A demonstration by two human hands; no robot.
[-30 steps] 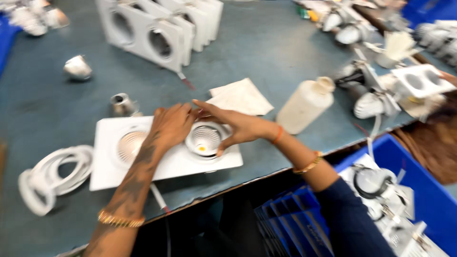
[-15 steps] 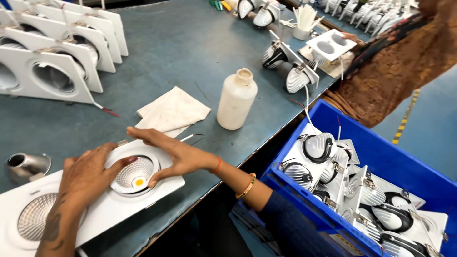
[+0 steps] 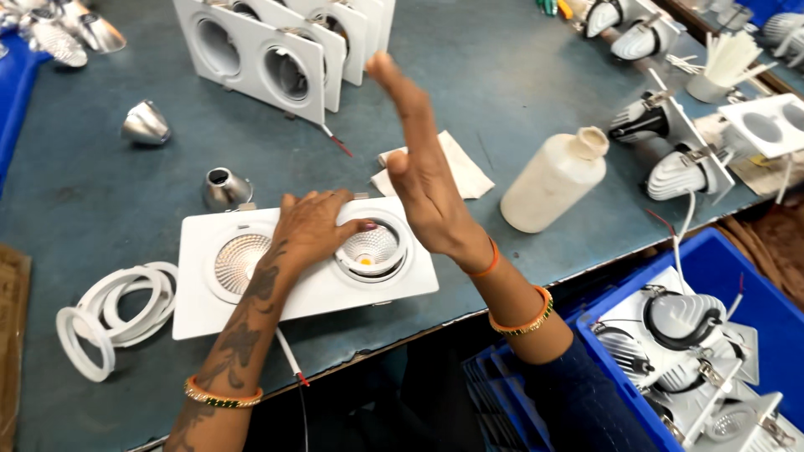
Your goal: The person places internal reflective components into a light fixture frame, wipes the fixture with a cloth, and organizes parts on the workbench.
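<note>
My left hand (image 3: 314, 226) presses flat on the white twin downlight frame (image 3: 306, 268), whose long axis runs nine to three, fingertips at the right reflector (image 3: 371, 249), while my right hand (image 3: 423, 163) hovers empty, fingers spread, at one o'clock.

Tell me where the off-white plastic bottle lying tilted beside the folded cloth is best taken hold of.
Probably around the wide middle of the off-white plastic bottle, coming from above. It leans with its narrow neck toward the upper right, so the broad body gives the fullest grip, and no hand covers it: the right hand is raised open nearby, the left hand rests on the white twin-lamp fixture.
</note>
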